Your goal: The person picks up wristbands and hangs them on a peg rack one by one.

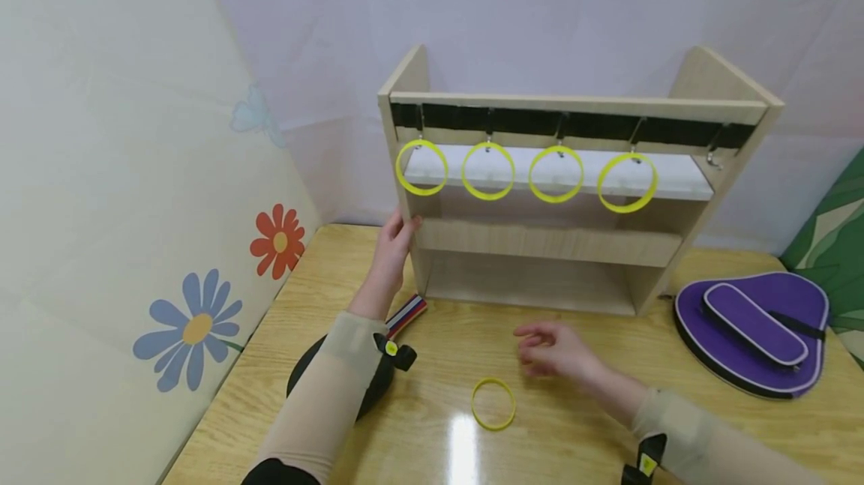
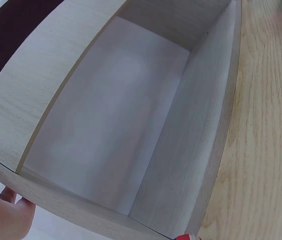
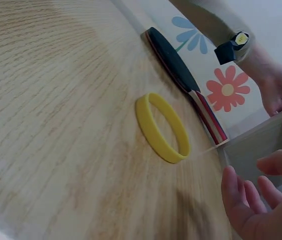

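At the left side panel of a small wooden shelf (image 1: 550, 241), my left hand (image 1: 393, 249) holds the panel's edge, thumb toward the front. Its bent fingers (image 2: 7, 194) touch the panel's outer face in the left wrist view. My right hand (image 1: 555, 350) hovers over the table with loosely bent fingers and nothing in them. Close to it, a yellow wristband (image 1: 493, 404) lies on the tabletop; the right wrist view shows the same wristband (image 3: 153, 131) apart from the fingers. Several yellow wristbands (image 1: 628, 208) hang from hooks along the shelf's black strip (image 1: 526, 121).
Partly under my left forearm lies a black table tennis paddle (image 1: 378, 387) with a striped handle (image 1: 406, 316). A purple paddle case (image 1: 756, 335) rests right of the shelf. One more hook (image 1: 713, 159) sits at the strip's right end. Walls (image 1: 270, 170) border the table at back and left.
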Tool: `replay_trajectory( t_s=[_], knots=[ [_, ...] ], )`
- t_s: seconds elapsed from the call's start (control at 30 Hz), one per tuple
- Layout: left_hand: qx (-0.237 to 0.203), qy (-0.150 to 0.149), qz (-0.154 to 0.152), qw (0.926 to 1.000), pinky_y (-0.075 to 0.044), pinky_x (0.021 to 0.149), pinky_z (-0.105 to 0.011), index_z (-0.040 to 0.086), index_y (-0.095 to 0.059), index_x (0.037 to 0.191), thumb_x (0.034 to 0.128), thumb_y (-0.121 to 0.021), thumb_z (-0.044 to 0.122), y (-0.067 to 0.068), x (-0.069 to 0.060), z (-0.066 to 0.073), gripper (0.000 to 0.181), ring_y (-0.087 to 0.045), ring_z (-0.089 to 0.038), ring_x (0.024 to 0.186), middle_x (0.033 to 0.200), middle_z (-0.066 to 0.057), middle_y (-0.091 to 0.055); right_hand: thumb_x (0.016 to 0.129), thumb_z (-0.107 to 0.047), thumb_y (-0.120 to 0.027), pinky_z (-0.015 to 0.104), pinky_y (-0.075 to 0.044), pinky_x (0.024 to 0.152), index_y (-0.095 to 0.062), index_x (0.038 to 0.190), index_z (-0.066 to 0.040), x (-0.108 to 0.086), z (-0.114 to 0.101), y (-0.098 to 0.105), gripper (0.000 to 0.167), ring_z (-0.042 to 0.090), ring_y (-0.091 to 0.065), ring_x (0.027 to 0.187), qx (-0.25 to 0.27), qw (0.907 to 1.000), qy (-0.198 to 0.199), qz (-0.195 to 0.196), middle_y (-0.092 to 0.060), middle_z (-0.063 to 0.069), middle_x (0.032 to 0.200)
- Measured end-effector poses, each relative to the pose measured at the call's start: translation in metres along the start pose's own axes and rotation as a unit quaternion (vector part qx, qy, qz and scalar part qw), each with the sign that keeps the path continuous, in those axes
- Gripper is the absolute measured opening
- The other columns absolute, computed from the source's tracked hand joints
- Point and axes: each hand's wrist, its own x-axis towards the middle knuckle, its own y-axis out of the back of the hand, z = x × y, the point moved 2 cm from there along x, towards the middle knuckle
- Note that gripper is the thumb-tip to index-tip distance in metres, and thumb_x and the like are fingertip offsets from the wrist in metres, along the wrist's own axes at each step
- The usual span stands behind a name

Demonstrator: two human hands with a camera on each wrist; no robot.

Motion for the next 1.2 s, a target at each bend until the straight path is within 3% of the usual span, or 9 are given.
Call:
replay_trajectory(
  t_s=[0.3, 0.83, 1.2],
  knots=[
    [-0.004, 0.005, -0.002, 1.0, -0.034, 0.112, -0.049, 0.016, -0.044, 0.149, 0.0988, -0.048, 0.017, -0.001, 0.0, 0.001, 0.051, -0.047, -0.025, 0.124, 0.147, -0.02, -0.046, 0.088, 0.006, -0.062, 0.037, -0.06, 0.07, -0.049, 0.129, 0.018, 0.0, 0.014, -0.008, 0.044, 0.014, -0.063, 0.075, -0.025, 0.9993, -0.016, -0.023, -0.063, 0.011, 0.098],
    [0.0, 0.001, -0.003, 1.0, -0.034, 0.112, -0.052, 0.018, -0.043, 0.15, 0.098, -0.049, 0.019, -0.001, -0.001, 0.001, 0.053, -0.047, -0.026, 0.126, 0.148, -0.019, -0.046, 0.086, 0.007, -0.063, 0.031, -0.058, 0.065, -0.052, 0.127, 0.016, 0.0, 0.025, -0.014, 0.043, 0.013, -0.062, 0.074, -0.051, 0.9971, -0.032, -0.045, -0.063, 0.007, 0.092],
    [0.001, -0.013, -0.002, 0.9999, -0.038, 0.105, -0.045, 0.016, -0.045, 0.148, 0.0994, -0.048, 0.017, -0.001, -0.003, 0.002, 0.049, -0.049, -0.019, 0.115, 0.137, -0.015, -0.052, 0.086, 0.003, -0.067, 0.03, -0.057, 0.064, -0.059, 0.123, 0.009, 0.0, 0.026, -0.02, 0.038, 0.013, -0.062, 0.073, -0.085, 0.9946, -0.045, -0.041, -0.064, 0.009, 0.091]
  ],
)
